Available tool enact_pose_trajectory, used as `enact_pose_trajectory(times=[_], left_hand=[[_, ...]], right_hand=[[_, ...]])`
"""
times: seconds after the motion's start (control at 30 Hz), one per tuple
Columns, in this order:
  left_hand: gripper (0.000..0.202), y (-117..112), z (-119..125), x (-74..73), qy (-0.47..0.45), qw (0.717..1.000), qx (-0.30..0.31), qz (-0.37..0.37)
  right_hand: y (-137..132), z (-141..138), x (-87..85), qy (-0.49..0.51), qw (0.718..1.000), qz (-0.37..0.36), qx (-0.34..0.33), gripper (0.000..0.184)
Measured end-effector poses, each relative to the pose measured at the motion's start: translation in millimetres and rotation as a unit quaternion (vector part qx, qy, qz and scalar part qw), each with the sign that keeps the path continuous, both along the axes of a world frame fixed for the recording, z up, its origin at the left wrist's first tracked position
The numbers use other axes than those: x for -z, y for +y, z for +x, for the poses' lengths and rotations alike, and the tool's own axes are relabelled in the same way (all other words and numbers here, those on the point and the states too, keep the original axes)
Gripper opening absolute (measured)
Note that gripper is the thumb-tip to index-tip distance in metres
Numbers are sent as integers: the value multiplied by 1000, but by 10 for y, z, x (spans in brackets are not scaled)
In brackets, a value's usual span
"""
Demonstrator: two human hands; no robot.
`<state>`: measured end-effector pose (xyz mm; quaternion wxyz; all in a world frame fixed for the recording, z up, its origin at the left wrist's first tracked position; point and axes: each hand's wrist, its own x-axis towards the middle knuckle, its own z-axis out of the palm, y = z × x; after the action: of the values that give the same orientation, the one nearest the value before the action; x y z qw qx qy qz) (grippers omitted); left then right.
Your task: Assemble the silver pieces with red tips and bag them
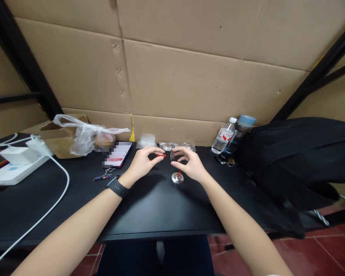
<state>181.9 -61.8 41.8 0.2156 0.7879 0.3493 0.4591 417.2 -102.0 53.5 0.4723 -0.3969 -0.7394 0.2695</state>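
Observation:
My left hand [143,161], with a black watch [117,186] on its wrist, pinches a small red piece [161,155] between thumb and fingers. Facing it across a narrow gap, my right hand [189,163] holds a small dark, shiny disc [172,155] by its edge, thumb below and fingers above. Both hands are raised a little over the black table [155,214]. Just below my right hand, a round silver metal disc [175,180] with a red part at its middle lies on the tabletop. Behind the hands are several similar pieces in clear plastic bags [166,146].
Small clear bags [147,140] are stacked by the cardboard wall. Left are a phone [119,155], a keychain [102,178], a cardboard box [57,140], a plastic bag [86,138] and a power strip [17,166]. Right are a water bottle [222,138], a blue-lidded bottle [245,122] and a black backpack [299,157].

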Motion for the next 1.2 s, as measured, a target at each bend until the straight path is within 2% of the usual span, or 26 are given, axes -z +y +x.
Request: enact_pose_trajectory(times=[0.13, 0.3, 0.53, 0.73, 0.83, 1.03, 1.2], left_hand=[[15, -30, 52, 7, 0, 1000, 1, -7], [12, -76, 131, 17, -24, 999, 22, -1], [11, -98, 161, 48, -5, 1000, -20, 15], [11, -176, 159, 1, 36, 996, -48, 63], [11, -221, 171, -29, 54, 994, -66, 73], [10, -262, 186, -66, 57, 992, -77, 84], [10, -268, 183, -72, 75, 991, -59, 96]], right_hand=[[-49, -163, 44, 48, 999, -5, -1, 45], [-75, -221, 52, 66, 998, -4, -12, 47], [-98, -230, 43, 92, 995, -24, -30, 41], [-94, -272, 65, 114, 992, -49, -20, 36], [-67, -215, 48, 90, 994, -50, -21, 34], [-68, -85, -61, -69, 997, 3, -21, 25], [-81, -106, -58, -95, 995, 26, -32, 24]])
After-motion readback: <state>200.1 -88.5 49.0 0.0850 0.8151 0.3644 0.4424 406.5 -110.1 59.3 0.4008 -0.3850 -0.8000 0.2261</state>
